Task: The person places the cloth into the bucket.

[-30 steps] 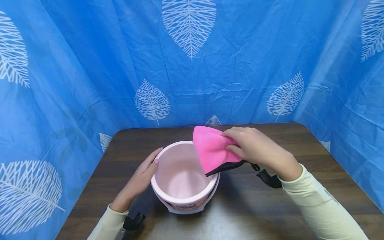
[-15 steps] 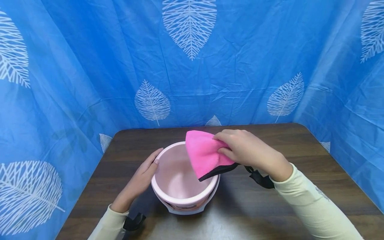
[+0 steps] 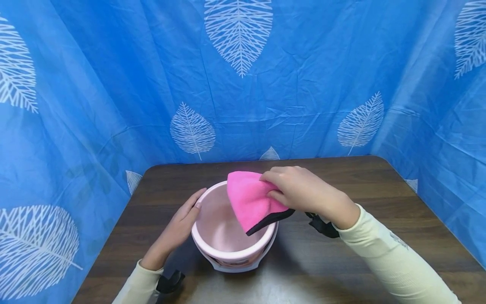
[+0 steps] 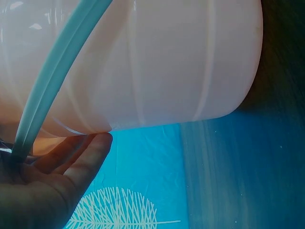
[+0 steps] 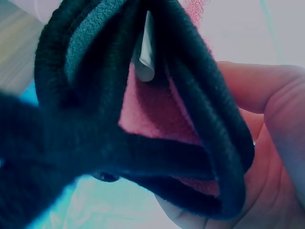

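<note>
A pale pink bucket (image 3: pixel 216 226) stands upright on the table. My left hand (image 3: pixel 181 220) holds its left side, thumb at the rim and fingers along the outer wall; in the left wrist view a bucket handle (image 4: pixel 62 62) crosses the wall beside those fingers (image 4: pixel 88 160). Above the bucket's right rim, my right hand (image 3: pixel 300 190) pinches a folded bright pink cloth (image 3: pixel 248 198) with black edging between thumb and fingers. The cloth hangs over the opening and hides part of the inside. Up close, its folds and a small white tag (image 5: pixel 145 52) show in the right wrist view.
The dark wooden table (image 3: pixel 341 261) extends around the bucket on every side. A blue curtain (image 3: pixel 243 109) with white leaf prints encloses the table at the back and both sides. Black straps (image 3: pixel 322 226) sit near the wrists.
My right hand has carried the pink cloth left and slightly down, farther over the bucket's opening. The left hand and the bucket have stayed in place.
</note>
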Tool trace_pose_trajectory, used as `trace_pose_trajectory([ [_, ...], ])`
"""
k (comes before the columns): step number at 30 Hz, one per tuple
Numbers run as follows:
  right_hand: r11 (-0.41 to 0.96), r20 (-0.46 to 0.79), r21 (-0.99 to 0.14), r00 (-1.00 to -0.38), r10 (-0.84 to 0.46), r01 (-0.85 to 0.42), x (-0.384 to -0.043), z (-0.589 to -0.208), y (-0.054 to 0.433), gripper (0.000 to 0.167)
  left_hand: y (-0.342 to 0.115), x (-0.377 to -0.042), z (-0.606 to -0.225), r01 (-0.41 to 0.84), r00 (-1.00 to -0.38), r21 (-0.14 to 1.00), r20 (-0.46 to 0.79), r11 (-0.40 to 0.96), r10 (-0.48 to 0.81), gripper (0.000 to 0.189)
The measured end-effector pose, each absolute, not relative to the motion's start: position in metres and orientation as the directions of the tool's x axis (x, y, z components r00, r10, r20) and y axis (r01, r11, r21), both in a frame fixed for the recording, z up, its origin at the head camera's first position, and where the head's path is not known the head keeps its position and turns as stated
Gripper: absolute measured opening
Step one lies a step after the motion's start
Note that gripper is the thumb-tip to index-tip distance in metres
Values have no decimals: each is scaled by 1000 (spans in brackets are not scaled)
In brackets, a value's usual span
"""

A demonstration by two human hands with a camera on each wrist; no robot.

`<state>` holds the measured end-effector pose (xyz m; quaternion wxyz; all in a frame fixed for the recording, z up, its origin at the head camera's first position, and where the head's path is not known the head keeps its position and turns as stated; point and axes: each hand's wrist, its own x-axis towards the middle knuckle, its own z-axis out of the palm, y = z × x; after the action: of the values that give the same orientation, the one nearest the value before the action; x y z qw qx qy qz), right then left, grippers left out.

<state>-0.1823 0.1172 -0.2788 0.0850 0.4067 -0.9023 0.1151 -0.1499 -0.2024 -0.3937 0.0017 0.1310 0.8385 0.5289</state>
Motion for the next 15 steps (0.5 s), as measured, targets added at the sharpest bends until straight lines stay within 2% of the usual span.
trace_pose_trajectory([
  [15, 618, 203, -96, -623, -755, -781, -180, -275, 99, 22, -202, -149, -393, 226, -963, 891, 143, 393, 229, 50],
])
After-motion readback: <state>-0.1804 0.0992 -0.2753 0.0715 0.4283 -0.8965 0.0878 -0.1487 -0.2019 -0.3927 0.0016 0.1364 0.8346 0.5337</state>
